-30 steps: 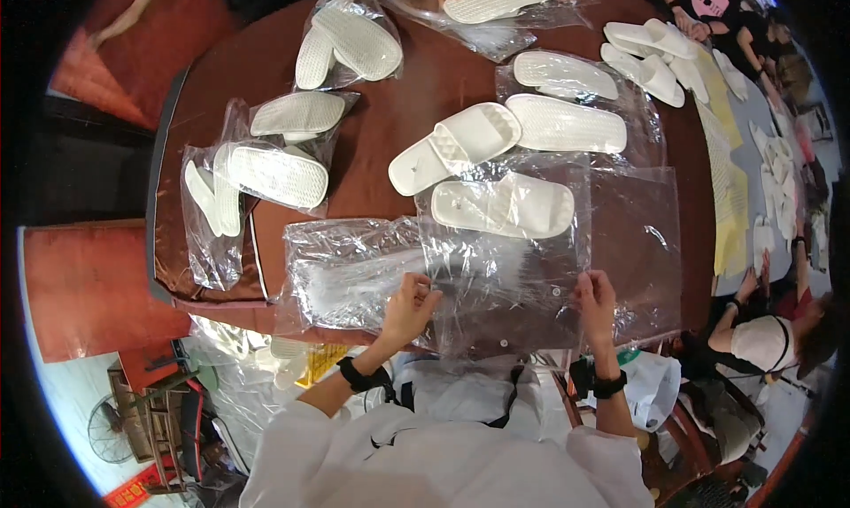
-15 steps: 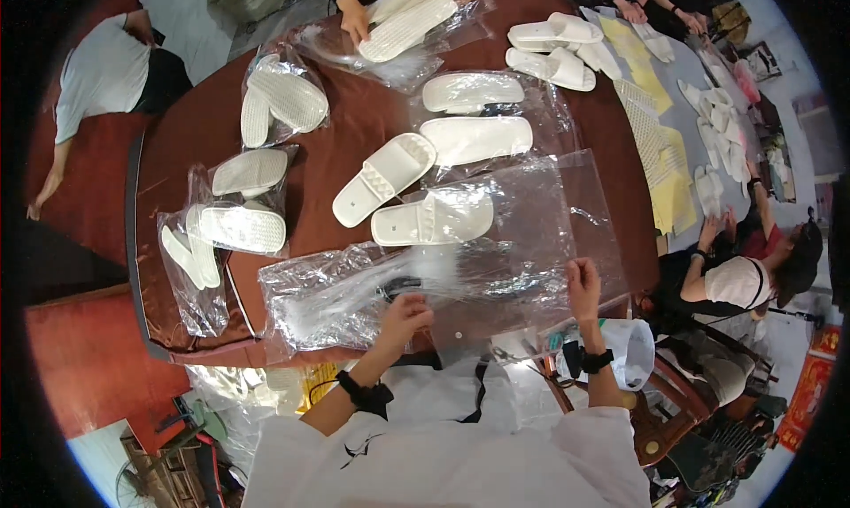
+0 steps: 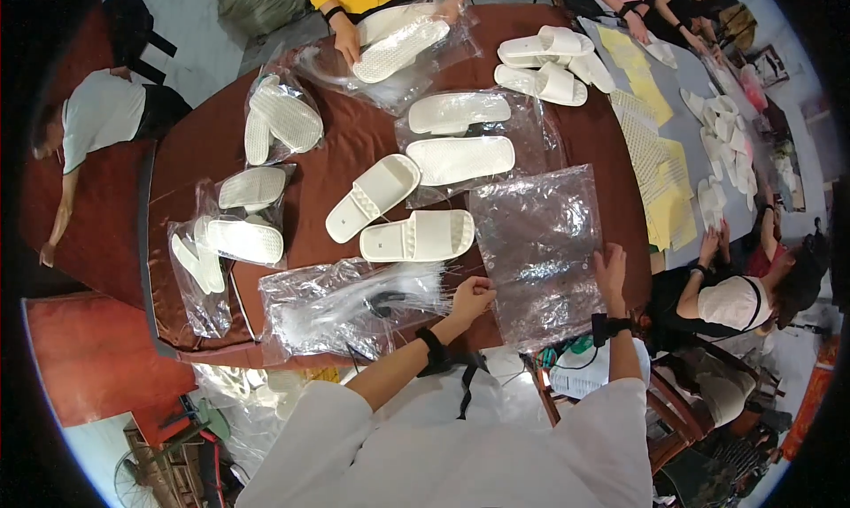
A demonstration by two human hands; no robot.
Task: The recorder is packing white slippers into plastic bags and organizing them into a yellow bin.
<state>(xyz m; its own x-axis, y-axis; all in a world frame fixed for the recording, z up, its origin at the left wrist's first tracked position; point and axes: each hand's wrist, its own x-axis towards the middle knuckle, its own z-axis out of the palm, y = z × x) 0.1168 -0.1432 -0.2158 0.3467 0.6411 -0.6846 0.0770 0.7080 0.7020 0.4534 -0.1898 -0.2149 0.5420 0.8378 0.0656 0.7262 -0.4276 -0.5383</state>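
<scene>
A clear plastic bag (image 3: 544, 251) lies spread at the table's near right. My left hand (image 3: 472, 297) has its fingers pinched at the bag's left edge. At its right edge, the curled fingers of my right hand (image 3: 610, 276) grip the film. Just left of the bag rests a white slipper (image 3: 416, 236), sole down and unwrapped. A second white slipper (image 3: 374, 197) lies tilted behind it. Nearest my left hand on the other side is a pile of clear plastic bags (image 3: 345, 304) with a dark object on it.
Bagged slippers (image 3: 251, 241) lie at left on the brown-covered table (image 3: 328, 167). Others (image 3: 460, 158) lie behind the loose pair, with more slippers (image 3: 542, 83) at far right. Across the table, a person's hand (image 3: 347, 43) holds slippers. People work at a grey table (image 3: 677, 145) on the right.
The bag has come off the front slipper and now lies flatter to its right. My left hand has moved right and away from me to the bag's edge. My right hand has shifted slightly right.
</scene>
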